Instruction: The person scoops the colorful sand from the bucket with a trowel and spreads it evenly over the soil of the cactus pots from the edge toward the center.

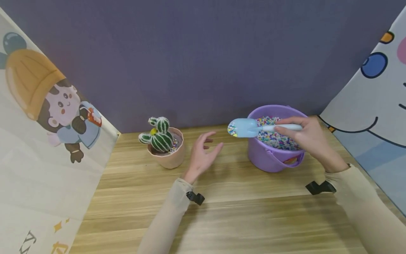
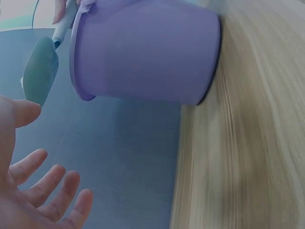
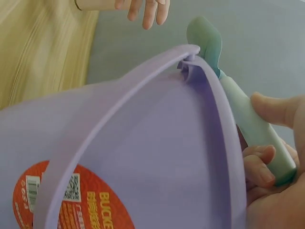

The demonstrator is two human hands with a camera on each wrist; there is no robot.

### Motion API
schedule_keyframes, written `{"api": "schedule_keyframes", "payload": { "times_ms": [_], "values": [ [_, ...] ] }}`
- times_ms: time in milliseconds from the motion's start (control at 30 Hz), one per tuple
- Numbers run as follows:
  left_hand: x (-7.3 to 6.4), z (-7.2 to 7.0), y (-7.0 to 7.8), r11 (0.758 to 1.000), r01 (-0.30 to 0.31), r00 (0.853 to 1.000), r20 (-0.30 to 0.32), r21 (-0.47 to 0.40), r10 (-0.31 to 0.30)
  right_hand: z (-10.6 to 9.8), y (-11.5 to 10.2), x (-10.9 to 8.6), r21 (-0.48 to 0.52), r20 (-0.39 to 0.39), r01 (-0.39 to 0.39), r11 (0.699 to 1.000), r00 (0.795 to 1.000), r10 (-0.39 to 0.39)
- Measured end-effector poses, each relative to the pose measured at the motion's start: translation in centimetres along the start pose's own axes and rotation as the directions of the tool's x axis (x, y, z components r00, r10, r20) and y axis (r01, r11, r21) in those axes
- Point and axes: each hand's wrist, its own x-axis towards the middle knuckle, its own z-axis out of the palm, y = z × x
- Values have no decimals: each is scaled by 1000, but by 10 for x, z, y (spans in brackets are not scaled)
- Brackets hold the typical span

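Note:
My right hand (image 1: 302, 135) grips the pale handle of a small light-blue shovel (image 1: 247, 127) over a purple bucket (image 1: 264, 160). Colourful beads (image 1: 233, 129) lie in the tip of the shovel's scoop, which sticks out past the bucket's left rim. More small beads (image 1: 276, 139) fill much of the bucket. In the right wrist view, fingers and thumb wrap the shovel handle (image 3: 259, 129) beside the rim. My left hand (image 1: 202, 155) holds nothing, its fingers spread between the bucket and a pink flowerpot (image 1: 171, 160). A knitted-looking green cactus (image 1: 160, 135) stands in that pot, with some beads at its base.
Both stand on a wood-grain table (image 1: 222, 218), close to a dark blue-grey back wall (image 1: 203, 63). Printed cartoon panels rise at the left (image 1: 31, 158) and the right (image 1: 358, 95). The bucket's handle (image 1: 285, 163) hangs down at its front.

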Motion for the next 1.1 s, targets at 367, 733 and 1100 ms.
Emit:
{"api": "schedule_keyframes", "payload": {
  "times_ms": [367, 733, 1100],
  "values": [
    [-5, -8, -2, 1000, 15, 1000, -16, 13, -14, 14, -2, 1, -2, 22, 44, 999, 999, -44],
    [-13, -15, -4, 999, 25, 999, -20, 20, -24, 28, -11, 3, 7, 40, 116, 993, 992, -116],
    [-19, -27, -13, 998, -3, 999, -51, 65, 7, 43, -16, 7, 45, 32, 158, 986, 987, -159]
  ]
}}
